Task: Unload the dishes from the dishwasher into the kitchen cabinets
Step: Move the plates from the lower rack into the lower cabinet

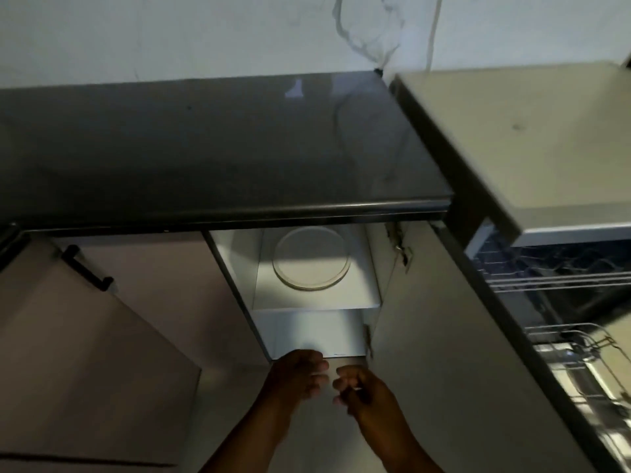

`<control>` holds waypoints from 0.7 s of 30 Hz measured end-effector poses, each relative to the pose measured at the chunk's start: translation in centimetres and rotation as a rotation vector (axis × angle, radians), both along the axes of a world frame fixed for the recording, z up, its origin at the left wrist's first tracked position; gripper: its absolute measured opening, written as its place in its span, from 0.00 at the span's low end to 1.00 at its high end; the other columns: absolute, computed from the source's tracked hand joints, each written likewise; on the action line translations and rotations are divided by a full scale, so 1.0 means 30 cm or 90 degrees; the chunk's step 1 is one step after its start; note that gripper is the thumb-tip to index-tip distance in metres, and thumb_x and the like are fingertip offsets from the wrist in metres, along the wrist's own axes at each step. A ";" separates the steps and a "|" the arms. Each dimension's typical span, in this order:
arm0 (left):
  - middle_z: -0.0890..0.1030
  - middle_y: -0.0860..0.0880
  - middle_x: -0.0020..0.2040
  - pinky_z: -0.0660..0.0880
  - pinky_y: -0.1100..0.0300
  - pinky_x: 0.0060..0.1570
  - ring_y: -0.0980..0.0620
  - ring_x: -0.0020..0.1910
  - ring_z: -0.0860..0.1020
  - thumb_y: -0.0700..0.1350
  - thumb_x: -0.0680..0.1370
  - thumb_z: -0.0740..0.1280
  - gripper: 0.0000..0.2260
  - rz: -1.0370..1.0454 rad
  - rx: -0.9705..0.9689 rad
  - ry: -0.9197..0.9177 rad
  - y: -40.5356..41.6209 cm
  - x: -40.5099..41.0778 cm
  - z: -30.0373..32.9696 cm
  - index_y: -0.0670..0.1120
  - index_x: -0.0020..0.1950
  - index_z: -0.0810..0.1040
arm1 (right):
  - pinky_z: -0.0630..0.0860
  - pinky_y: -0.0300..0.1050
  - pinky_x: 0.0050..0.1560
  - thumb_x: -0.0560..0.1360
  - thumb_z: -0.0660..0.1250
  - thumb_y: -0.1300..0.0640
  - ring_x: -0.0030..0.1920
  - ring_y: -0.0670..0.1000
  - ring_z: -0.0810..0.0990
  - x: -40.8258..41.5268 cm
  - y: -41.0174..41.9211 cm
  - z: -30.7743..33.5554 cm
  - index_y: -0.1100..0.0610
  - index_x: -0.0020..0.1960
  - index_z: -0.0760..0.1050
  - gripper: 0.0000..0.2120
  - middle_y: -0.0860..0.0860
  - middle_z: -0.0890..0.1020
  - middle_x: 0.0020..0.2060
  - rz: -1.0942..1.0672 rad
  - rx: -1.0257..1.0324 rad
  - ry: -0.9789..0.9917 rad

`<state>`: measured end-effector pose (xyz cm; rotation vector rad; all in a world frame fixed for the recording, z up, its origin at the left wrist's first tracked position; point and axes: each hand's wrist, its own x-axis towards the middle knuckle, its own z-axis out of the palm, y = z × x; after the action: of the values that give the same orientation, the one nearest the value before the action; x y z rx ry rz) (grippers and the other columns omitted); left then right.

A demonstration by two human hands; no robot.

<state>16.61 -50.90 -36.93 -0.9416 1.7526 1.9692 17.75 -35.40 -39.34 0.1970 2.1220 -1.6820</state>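
I am holding both hands, left (300, 373) and right (358, 392), loosely curled and empty before the cabinet (317, 302). Reaching blindly, I risk knocking the plate (311, 259) or the rack (580, 367).

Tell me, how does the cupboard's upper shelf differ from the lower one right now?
The upper shelf carries a round plate lying flat; on the lower shelf nothing shows, though its front is hidden. The upper shelf sits just beneath the dark countertop, while the lower shelf is nearer the left hand and right hand, both loosely curled and holding nothing. Both shelves are white and share the open cabinet.
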 end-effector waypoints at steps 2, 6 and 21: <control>0.85 0.45 0.43 0.78 0.58 0.40 0.47 0.41 0.83 0.42 0.79 0.65 0.06 -0.017 -0.009 -0.043 0.055 0.061 0.051 0.42 0.50 0.80 | 0.76 0.42 0.44 0.75 0.65 0.61 0.39 0.49 0.84 0.094 0.051 0.039 0.48 0.46 0.79 0.08 0.49 0.85 0.39 0.033 0.013 -0.007; 0.83 0.46 0.40 0.77 0.59 0.38 0.48 0.37 0.81 0.40 0.80 0.63 0.06 -0.043 -0.042 -0.097 0.157 0.188 0.103 0.41 0.48 0.79 | 0.80 0.44 0.45 0.74 0.65 0.62 0.35 0.47 0.84 0.248 0.186 0.076 0.51 0.44 0.80 0.08 0.50 0.84 0.37 0.065 0.027 -0.042; 0.82 0.43 0.43 0.76 0.59 0.35 0.48 0.35 0.79 0.39 0.81 0.58 0.08 -0.127 -0.023 -0.175 1.016 0.677 0.185 0.40 0.50 0.77 | 0.80 0.47 0.42 0.74 0.62 0.71 0.37 0.53 0.83 0.675 1.156 0.143 0.55 0.42 0.79 0.13 0.53 0.84 0.37 0.007 0.184 0.001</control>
<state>36.91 -20.40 -31.38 -0.9579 1.6593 1.6063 37.99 -0.71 -35.05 0.2684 2.3562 -1.3636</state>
